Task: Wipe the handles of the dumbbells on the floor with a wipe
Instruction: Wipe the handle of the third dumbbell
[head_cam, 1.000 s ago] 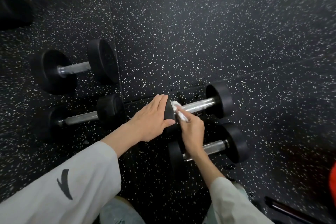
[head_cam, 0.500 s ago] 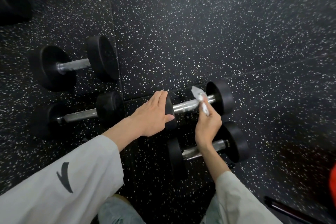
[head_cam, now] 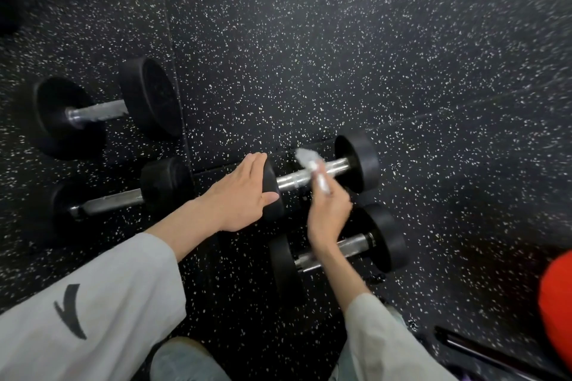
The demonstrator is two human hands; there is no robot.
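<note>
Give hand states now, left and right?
Left hand: open, fingers flat on dumbbell end weight.
Right hand: closed, pinching the wipe.

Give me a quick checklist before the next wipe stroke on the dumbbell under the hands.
1. Left hand steadies the near weight head of the dumbbell: ok, palm lies over it.
2. Right hand grips the wipe: ok, pinched.
3. Wipe touches the handle: cannot tell, blurred.
4. Handle length free for a stroke: ok, bare metal shows on both sides of the wipe.
5. Other handles reachable: ok, three more dumbbells on the floor, none covered.
</note>
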